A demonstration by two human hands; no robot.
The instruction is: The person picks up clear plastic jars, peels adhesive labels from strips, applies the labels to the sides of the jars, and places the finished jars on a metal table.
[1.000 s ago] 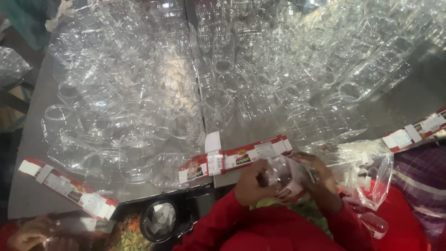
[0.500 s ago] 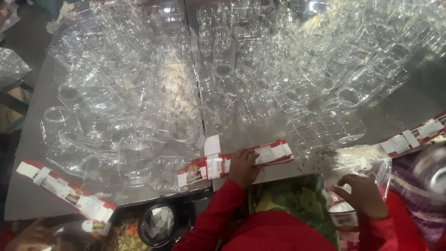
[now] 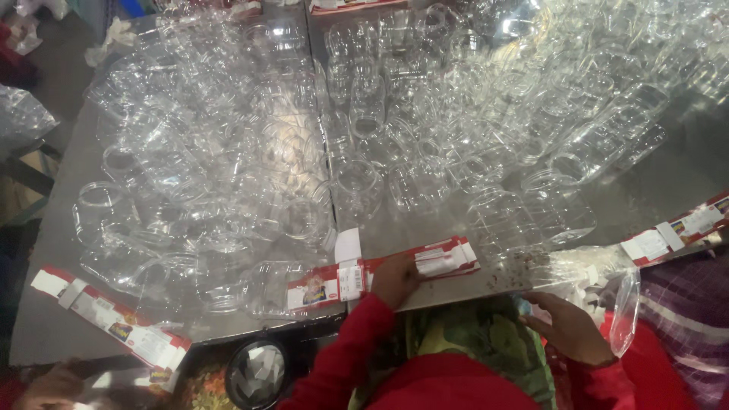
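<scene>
Landmark for this entry: the red-and-white label strip (image 3: 383, 273) lying along the near edge of the metal table (image 3: 668, 190).

Nearest me, below the strip's right end, my right hand (image 3: 569, 328) hangs off the table edge, fingers loosely apart, touching the lower edge of a clear plastic bag (image 3: 607, 285). I cannot tell whether it pinches the film or only rests on it.

On the strip itself: my left hand (image 3: 395, 279) lies palm down near its middle, fingers together and pressed flat on the labels, nothing clamped. White label pieces (image 3: 444, 260) stack just right of the hand.

Left of the strip, well apart, a second label strip (image 3: 114, 328) lies slanted at the table's corner; another person's hand (image 3: 53, 386) shows below it. Right of my strip, a third strip (image 3: 680, 228) lies near the far corner.

Beyond the strip — clear plastic jars (image 3: 380, 137), lying and standing, crowded across the whole table; one jar (image 3: 269, 285) lies touching the strip's left end.

Risks, as I judge them:
- Dragging the strip could nudge that touching jar and start the pile rolling.
- The strip sits at the very edge — a careless pull could tip it off.
- The loose bag could snag and slip down.
</scene>
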